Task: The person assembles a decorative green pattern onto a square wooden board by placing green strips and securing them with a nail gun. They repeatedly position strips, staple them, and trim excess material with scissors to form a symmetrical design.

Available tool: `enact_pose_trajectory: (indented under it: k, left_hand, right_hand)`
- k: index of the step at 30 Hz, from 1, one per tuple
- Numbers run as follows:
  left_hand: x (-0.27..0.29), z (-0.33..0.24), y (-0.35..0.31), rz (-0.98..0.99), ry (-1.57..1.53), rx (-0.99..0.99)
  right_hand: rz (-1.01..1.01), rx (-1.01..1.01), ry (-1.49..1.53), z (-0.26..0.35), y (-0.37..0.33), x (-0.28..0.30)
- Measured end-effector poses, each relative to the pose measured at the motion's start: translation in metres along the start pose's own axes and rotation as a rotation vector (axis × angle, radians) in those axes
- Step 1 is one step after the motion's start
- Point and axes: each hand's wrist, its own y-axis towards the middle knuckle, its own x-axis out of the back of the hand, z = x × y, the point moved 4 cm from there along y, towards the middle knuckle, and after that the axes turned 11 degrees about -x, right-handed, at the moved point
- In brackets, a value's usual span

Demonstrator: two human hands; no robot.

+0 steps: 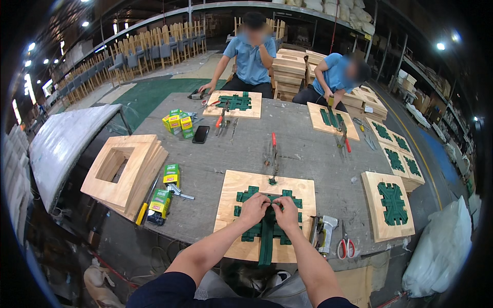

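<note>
In front of me lies a square wooden board (304,190) with green webbing straps woven across its middle. My left hand (255,209) and my right hand (286,212) meet over the centre, fingertips pinched together on a strip of green webbing (266,238). Its lower part runs down toward me past the board's near edge. The exact fold between my fingers is too small to make out. Right of the board lie a staple gun (325,231) and red-handled scissors (346,248). Just beyond the far edge is a plier-like tool with a red handle (274,146).
Frames with square openings (120,164) are stacked at left, near staple boxes (160,201). Finished-looking webbed boards (393,205) lie at right. Across the grey table (241,149) sit two people in blue shirts with boards. A phone (201,134) lies far left; a dog (99,282) lies below.
</note>
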Motion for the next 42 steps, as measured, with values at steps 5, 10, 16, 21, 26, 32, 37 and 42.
enact_pose_trajectory:
  k: [5, 10, 16, 21, 26, 32, 37, 42]
  left_hand:
    - [0.000, 0.011, 0.014, -0.035, -0.007, 0.061]
    - [-0.007, 0.016, 0.014, -0.031, 0.138, 0.019]
    - [-0.027, 0.018, -0.011, 0.161, 0.282, -0.101]
    - [-0.034, 0.030, -0.003, 0.246, 0.457, -0.118]
    - [-0.052, 0.013, 0.012, 0.294, 0.426, -0.138]
    - [-0.036, 0.033, 0.000, 0.245, 0.501, -0.101]
    - [-0.039, 0.029, 0.002, 0.286, 0.491, -0.091]
    - [-0.041, 0.028, 0.004, 0.257, 0.500, -0.093]
  right_hand:
    - [0.065, 0.016, -0.160, -0.002, 0.027, -0.011]
    - [0.108, -0.190, -0.342, -0.029, 0.067, -0.025]
    - [0.126, -0.340, -0.432, -0.043, 0.082, -0.042]
    - [0.163, -0.389, -0.398, -0.047, 0.091, -0.052]
    - [0.216, -0.398, -0.204, -0.083, 0.105, -0.014]
    - [0.034, -0.586, 0.452, -0.062, 0.076, 0.048]
    - [-0.325, -0.488, -0.013, -0.094, -0.030, 0.161]
    - [-0.325, -0.670, -0.320, -0.121, -0.099, 0.186]
